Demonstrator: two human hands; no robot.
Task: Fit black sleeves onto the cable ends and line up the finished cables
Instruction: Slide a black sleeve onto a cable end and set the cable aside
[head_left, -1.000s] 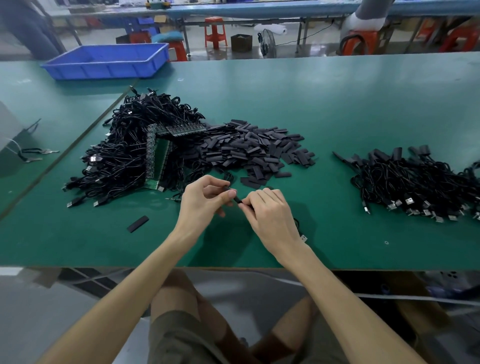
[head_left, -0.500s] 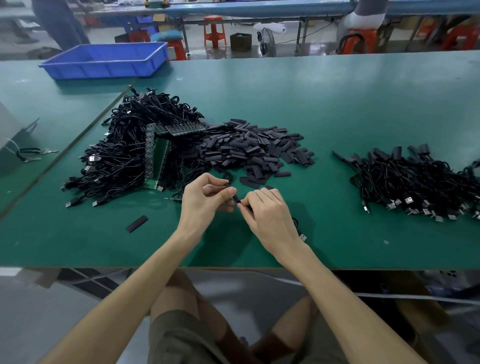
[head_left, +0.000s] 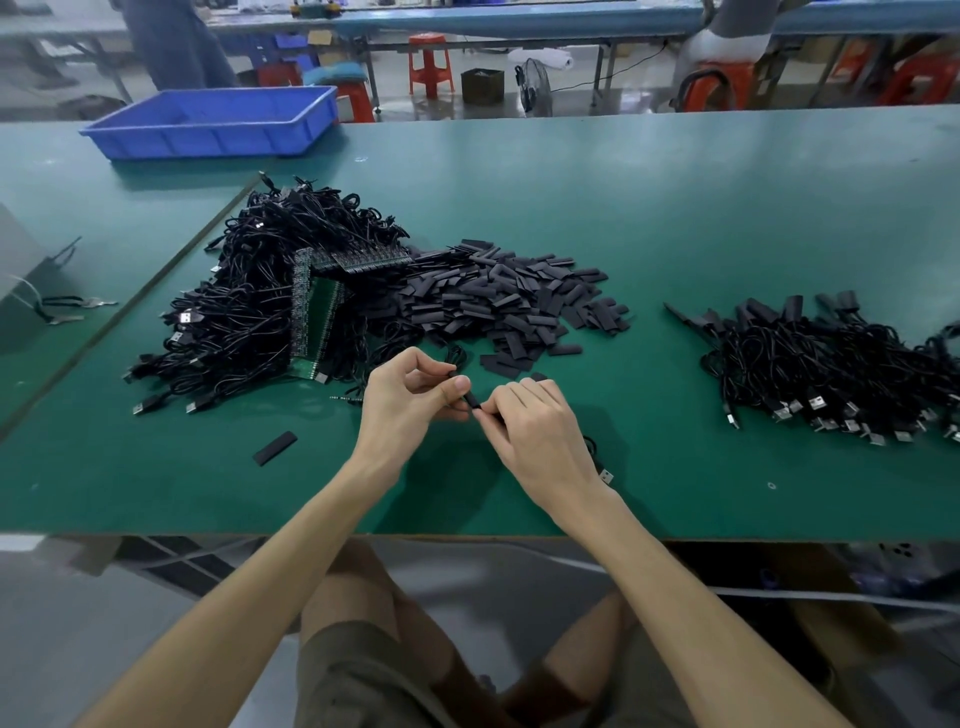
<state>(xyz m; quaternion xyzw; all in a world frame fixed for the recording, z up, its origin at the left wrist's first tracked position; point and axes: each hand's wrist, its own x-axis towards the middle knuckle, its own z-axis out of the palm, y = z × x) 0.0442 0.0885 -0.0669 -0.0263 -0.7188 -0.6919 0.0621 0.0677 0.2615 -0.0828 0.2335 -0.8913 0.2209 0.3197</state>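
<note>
My left hand (head_left: 410, 397) pinches a small black sleeve (head_left: 471, 400) between thumb and fingers just above the green table (head_left: 675, 218). My right hand (head_left: 535, 431) meets it from the right and pinches the end of a black cable whose tip is hidden by the fingers; its USB plug (head_left: 607, 475) lies behind my right wrist. A heap of loose black sleeves (head_left: 498, 301) lies beyond my hands. A big pile of unsleeved black cables (head_left: 260, 306) sits at the left, and sleeved cables (head_left: 831, 364) lie in a row-like pile at the right.
A green circuit-board strip (head_left: 317, 312) lies in the left cable pile. One stray sleeve (head_left: 274, 448) rests near the front left. A blue plastic bin (head_left: 213, 124) stands at the table's far left. Stools and another bench lie beyond the table.
Both hands stay at the same spot, pinching sleeve and cable end together. The black sleeve shows a little more between my fingertips.
</note>
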